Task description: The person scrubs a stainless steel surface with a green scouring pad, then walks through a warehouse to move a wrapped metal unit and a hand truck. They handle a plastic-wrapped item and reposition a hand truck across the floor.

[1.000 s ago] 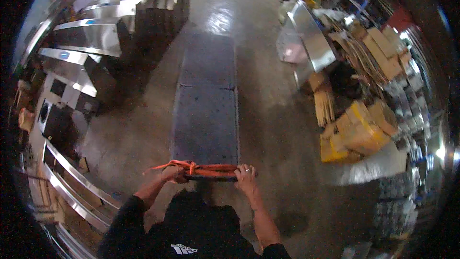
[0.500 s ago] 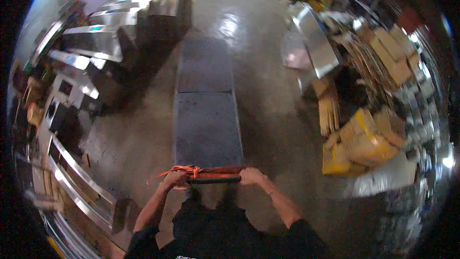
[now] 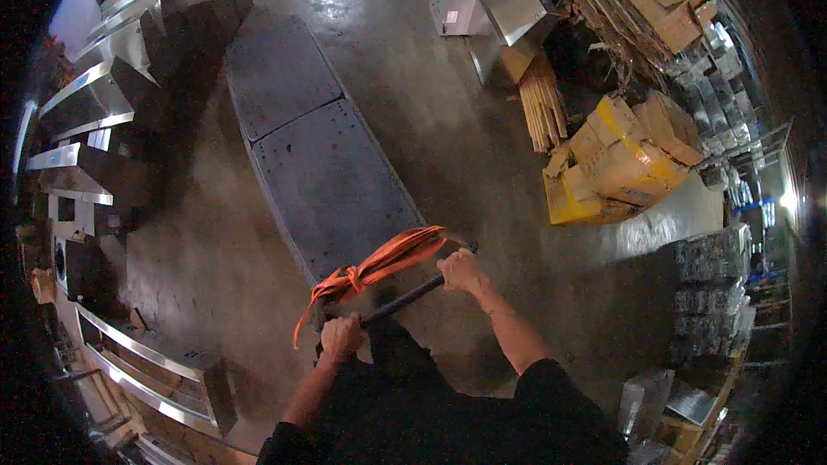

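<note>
Both my hands are wrapped round the dark push handle (image 3: 403,300) of a long, low platform cart. My left hand (image 3: 344,337) grips its left end, and my right hand (image 3: 463,271) grips the right end, which sits farther forward. An orange strap (image 3: 370,270), bundled and knotted near its left part, hangs along the handle's far side, with a loose tail by my left hand. Beyond it the cart's grey deck (image 3: 336,181), made of two panels with a seam between, slants away to the far left. Nothing lies on the deck.
Stainless steel cabinets (image 3: 93,103) line the left, with a metal frame (image 3: 155,379) nearer me. At right stand a taped carton (image 3: 620,168), a stack of cardboard strips (image 3: 543,108) and a steel-topped unit (image 3: 508,0). Wrapped stacks (image 3: 711,284) stand at the far right.
The handle and deck have swung from straight ahead to a slant, the far end now pointing left. My right hand has moved forward and up, my left slightly lower. Both keep their grip.
</note>
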Demonstrator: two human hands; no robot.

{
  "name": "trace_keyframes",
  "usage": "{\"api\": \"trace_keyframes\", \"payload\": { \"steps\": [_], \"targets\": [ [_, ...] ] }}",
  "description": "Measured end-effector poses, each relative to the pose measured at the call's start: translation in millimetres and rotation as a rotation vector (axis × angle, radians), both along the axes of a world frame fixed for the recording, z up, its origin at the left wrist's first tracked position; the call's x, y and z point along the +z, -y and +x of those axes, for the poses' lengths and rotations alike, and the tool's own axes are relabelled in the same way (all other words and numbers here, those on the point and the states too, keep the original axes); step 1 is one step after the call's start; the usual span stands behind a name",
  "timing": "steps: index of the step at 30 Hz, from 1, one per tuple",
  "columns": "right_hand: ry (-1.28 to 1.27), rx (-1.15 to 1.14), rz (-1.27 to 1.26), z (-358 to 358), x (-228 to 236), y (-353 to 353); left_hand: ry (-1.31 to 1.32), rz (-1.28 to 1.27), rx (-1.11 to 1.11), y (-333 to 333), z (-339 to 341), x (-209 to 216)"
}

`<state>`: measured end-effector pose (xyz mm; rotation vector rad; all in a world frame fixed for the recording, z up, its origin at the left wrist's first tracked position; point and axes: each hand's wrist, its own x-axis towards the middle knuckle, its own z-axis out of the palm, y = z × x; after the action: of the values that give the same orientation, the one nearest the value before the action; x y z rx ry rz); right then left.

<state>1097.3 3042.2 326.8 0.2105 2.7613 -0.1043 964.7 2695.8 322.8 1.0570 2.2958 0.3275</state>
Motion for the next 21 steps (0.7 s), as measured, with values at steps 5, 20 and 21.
{"api": "trace_keyframes", "payload": {
  "steps": [5,20,21],
  "targets": [
    [0.001,-0.032,-0.044,22.6,-10.1,30.4,-0.144,0.018,-0.040,29.0,19.3,-5.4],
    [0.007,-0.083,0.101,50.9,12.5,94.6,-0.187,0.206,-0.068,81.8,36.5,-14.5],
    [-0.036,-0.096,0.115,45.8,14.6,97.8,-0.198,0.211,-0.059,84.1,35.5,-16.0]
  ]
}}
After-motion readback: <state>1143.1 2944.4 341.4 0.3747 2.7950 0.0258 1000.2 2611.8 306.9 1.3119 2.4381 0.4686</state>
